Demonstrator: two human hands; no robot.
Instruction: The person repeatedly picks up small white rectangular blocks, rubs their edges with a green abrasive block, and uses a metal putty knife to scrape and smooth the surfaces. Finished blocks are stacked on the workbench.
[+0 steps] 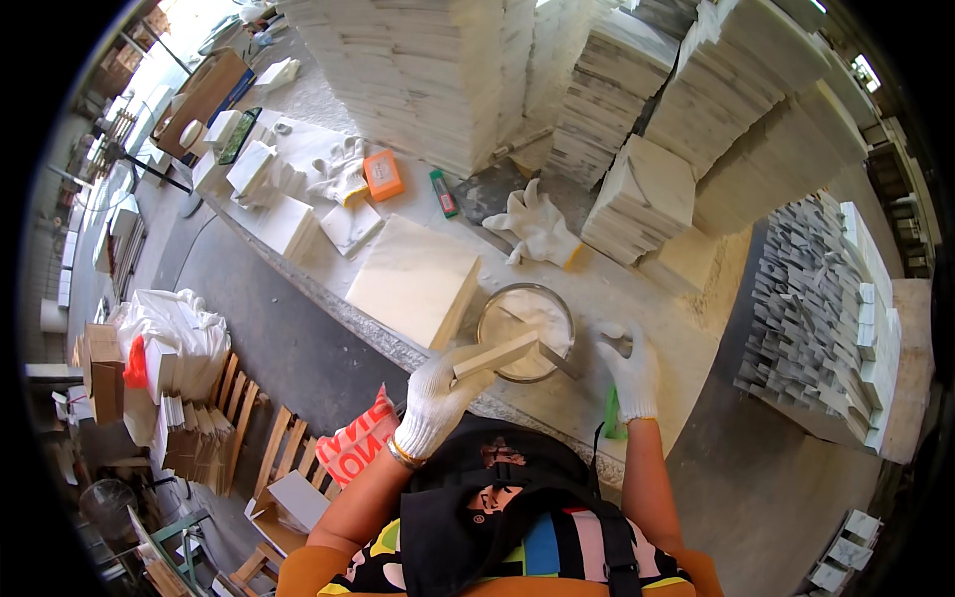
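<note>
Gripping one end of a pale stick (505, 352) in the left hand (440, 400), over a round bowl (481, 323). Likely light, stiff, maybe snappable; best held mid-stick. Holding nothing in the right hand (631, 374), with thumb and fingers apart.

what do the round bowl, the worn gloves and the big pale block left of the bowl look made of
Round bowl: perhaps metal or glass, somewhat glossy; its rim catches light, though the look leaves it open.
Worn gloves: matte knitted fabric, probably cotton; the cuffs look ribbed.
Big pale block: likely stone, perhaps marble, smooth; flat top, crisp edges.
</note>
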